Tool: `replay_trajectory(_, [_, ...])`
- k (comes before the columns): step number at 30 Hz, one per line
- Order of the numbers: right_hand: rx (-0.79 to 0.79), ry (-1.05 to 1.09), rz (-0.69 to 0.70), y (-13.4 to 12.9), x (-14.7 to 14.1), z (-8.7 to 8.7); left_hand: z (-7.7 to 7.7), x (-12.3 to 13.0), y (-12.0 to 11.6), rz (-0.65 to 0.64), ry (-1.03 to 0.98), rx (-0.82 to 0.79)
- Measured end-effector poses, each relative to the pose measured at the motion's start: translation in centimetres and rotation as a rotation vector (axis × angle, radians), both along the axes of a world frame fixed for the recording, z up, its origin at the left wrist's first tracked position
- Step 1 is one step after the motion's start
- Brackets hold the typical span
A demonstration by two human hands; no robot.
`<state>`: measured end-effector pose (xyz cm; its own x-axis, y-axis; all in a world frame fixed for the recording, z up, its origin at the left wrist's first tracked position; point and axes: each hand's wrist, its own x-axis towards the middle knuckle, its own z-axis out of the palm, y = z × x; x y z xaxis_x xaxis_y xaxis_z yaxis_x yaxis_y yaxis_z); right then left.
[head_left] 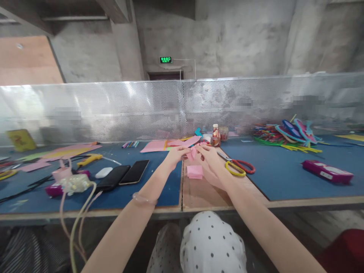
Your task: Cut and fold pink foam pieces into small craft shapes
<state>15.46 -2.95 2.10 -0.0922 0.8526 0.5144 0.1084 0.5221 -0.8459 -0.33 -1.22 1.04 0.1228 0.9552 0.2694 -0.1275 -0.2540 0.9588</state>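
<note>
A small folded piece of pink paper (193,153) is held up between my two hands, over the bare wooden strip of the table. My left hand (176,154) pinches its left side, and my right hand (207,152) grips it from the right. Just below them, a pink sticky note (195,171), seemingly folded or stacked, lies flat on the wood. Scissors (237,167) with one yellow and one red handle rest to the right of my right wrist. Behind my hands, pink paper sheets (153,146) are spread out.
Two dark phones (134,172), a white case (104,173), a yellow glue gun (90,159) and tangled cables lie left. A small bottle (215,135) stands behind my hands. Coloured pipe cleaners (267,136) and a purple box (327,171) are right. A perforated metal panel (122,110) borders the back.
</note>
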Motion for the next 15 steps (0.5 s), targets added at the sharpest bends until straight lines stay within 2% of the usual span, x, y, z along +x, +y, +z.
replay_trajectory(10, [0.026, -0.086, 0.002, -0.48, -0.24, 0.3, -0.06, -0.09, -0.17, 0.022, -0.004, 0.045])
replay_trajectory(15, [0.045, -0.125, 0.017, -0.27, -0.16, 0.19, -0.11, -0.25, -0.16, 0.022, 0.023, 0.009])
